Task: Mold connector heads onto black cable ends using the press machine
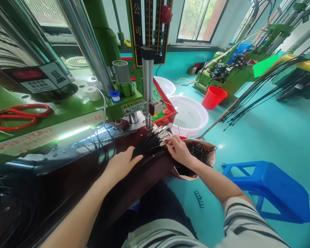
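Note:
A fanned bundle of thin black cables (151, 144) with silver metal plug ends (162, 132) lies on the dark edge of a green machine (74, 113). My left hand (122, 163) lies flat on the cables, fingers stretched out and pressing them down. My right hand (179, 150) rests at the plug ends, its fingers curled and pinching among the silver tips. Just below the right hand stands a brown bag (209, 156) holding dark scrap pieces.
Red-handled scissors (18, 115) lie on the machine's green top at left. On the teal floor are two white basins (189, 115), a red bucket (214, 97), a blue plastic stool (271, 189) and long black cables (260, 89) hanging at right. Another green machine (222, 74) stands behind.

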Available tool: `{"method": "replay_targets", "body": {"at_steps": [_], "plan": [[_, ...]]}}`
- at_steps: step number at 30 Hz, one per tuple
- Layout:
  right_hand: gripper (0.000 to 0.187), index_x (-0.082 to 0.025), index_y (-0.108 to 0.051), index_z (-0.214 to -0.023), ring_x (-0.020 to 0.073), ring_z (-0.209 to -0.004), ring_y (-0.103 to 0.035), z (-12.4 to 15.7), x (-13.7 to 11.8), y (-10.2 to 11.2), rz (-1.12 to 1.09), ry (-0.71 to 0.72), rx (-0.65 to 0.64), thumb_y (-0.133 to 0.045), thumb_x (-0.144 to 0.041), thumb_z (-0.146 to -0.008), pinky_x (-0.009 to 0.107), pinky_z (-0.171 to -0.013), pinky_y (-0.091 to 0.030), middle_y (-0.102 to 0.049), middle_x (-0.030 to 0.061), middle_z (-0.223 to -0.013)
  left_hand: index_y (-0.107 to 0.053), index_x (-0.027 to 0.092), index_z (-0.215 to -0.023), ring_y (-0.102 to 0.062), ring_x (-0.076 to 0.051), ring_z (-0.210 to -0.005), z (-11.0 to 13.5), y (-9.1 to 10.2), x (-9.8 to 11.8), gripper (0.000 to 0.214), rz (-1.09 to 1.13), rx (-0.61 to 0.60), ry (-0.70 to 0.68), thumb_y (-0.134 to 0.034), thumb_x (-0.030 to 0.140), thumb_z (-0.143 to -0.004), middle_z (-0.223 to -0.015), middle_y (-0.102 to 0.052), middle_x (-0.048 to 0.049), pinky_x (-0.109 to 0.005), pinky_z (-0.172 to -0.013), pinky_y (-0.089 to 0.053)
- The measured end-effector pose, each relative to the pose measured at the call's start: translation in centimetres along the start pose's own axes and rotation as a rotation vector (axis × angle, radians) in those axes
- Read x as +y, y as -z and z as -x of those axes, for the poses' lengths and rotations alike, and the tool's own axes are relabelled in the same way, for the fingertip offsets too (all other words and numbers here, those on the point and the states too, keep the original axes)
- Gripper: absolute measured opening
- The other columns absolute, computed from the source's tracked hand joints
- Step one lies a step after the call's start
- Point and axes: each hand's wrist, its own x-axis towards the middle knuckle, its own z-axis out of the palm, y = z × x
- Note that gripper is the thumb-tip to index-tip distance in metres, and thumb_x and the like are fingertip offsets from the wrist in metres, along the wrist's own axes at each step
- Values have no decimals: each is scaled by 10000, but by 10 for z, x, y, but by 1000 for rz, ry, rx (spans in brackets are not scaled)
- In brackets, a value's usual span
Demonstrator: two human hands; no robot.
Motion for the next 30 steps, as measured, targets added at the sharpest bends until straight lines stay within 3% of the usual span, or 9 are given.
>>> {"method": "replay_targets", "body": {"at_steps": [3,6,11,14,20,25,30], "plan": [[92,-164,-470,-889,167,-708,-497,8,-1,3,21,-32,-9,-419,-127,-822,308,-659,-439,-509,75,-842,-422,158,-1178,-601,-328,-942,-1,-2,-2,567,40,-7,28,-324,577,-809,-982,-650,-151,-384,-739,-430],[142,-168,-499,-864,167,-702,-491,11,-1,10,65,13,-95,-401,-82,-807,305,-668,-405,-531,43,-752,-430,165,-1164,-603,-330,-934,-1,-2,0,539,57,-4,35,-284,558,-826,-956,-656,-145,-394,-737,-427],[222,-199,-552,-1052,184,-845,-476,0,-4,10,241,179,-214,-424,-163,-874,337,-778,-352,-569,63,-938,-440,163,-1119,-608,-313,-920,-3,1,2,481,83,-46,40,-282,515,-832,-945,-655,-143,-380,-726,-431],[182,-186,-582,-1003,186,-875,-467,-11,-6,5,279,234,-300,-453,-203,-876,320,-782,-340,-565,63,-945,-435,194,-1111,-600,-285,-955,-7,-1,1,483,125,-56,41,-368,543,-784,-1056,-630,-122,-345,-740,-435],[146,-155,-573,-958,188,-865,-464,-25,-10,11,358,228,-515,-507,-220,-844,306,-744,-322,-558,61,-898,-451,212,-1107,-597,-311,-941,-14,-6,2,591,56,-28,101,-449,631,-690,-1054,-629,-113,-362,-720,-434],[106,-154,-564,-899,185,-865,-461,-28,-11,16,361,252,-604,-523,-181,-805,294,-712,-313,-546,65,-905,-481,188,-1046,-604,-327,-896,-14,-6,10,526,-52,-49,102,-343,608,-761,-990,-636,-141,-376,-682,-438],[173,-140,-563,-965,181,-871,-472,-29,-4,13,311,257,-652,-498,-168,-808,286,-742,-334,-543,75,-918,-470,154,-1007,-621,-332,-816,-11,-11,17,455,-170,5,85,-295,532,-823,-864,-647,-153,-397,-655,-445]]}}
